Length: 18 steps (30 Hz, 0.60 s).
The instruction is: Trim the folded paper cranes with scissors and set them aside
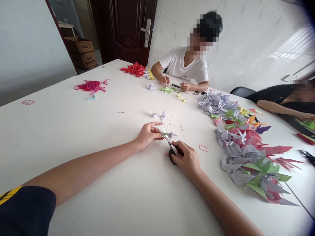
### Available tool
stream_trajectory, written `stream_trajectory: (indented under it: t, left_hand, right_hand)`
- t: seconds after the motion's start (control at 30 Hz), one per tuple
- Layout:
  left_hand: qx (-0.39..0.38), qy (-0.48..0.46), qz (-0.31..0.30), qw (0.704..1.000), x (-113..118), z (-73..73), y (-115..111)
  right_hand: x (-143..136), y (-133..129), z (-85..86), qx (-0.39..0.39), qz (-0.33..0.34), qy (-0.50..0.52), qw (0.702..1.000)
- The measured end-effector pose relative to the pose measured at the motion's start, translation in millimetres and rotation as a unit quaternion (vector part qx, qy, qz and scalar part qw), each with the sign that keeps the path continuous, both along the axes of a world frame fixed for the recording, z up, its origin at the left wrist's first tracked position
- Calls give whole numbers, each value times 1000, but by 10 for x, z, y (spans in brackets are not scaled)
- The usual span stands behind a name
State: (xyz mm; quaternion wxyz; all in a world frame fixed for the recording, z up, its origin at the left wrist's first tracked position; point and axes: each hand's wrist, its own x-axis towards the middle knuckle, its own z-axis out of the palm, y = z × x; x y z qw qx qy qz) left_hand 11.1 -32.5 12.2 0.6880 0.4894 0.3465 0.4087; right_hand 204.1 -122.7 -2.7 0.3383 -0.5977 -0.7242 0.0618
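My right hand [189, 159] is closed round the black handles of a pair of scissors [173, 158]. The blades are parted and point up and left, past the fingertips of my left hand [147, 135]. Those fingertips pinch a small folded paper piece with a bit of green [164, 134], partly hidden by the blades. Just behind the scissors lies a white folded paper crane [172, 135], and I cannot tell whether my left hand touches it. Farther off, two more white cranes, a left one [154, 114] and a right one [163, 115], rest on the table.
Tiny red paper scraps [175, 124] dot the white table [110, 203]. A long heap of mixed paper cranes [236, 147] covers the right side. Red cranes [135, 69] and pink strung pieces [92, 86] lie farther back. One person [183, 64] sits opposite, another [273, 98] at right.
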Motion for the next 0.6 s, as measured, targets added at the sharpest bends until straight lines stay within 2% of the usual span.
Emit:
stream_trajectory:
  t: [0.6]
  left_hand:
    - [2, -1, 1, 1000, 12, -18, 18]
  right_hand:
    - [-5, 7, 0, -11, 1, 10, 1000]
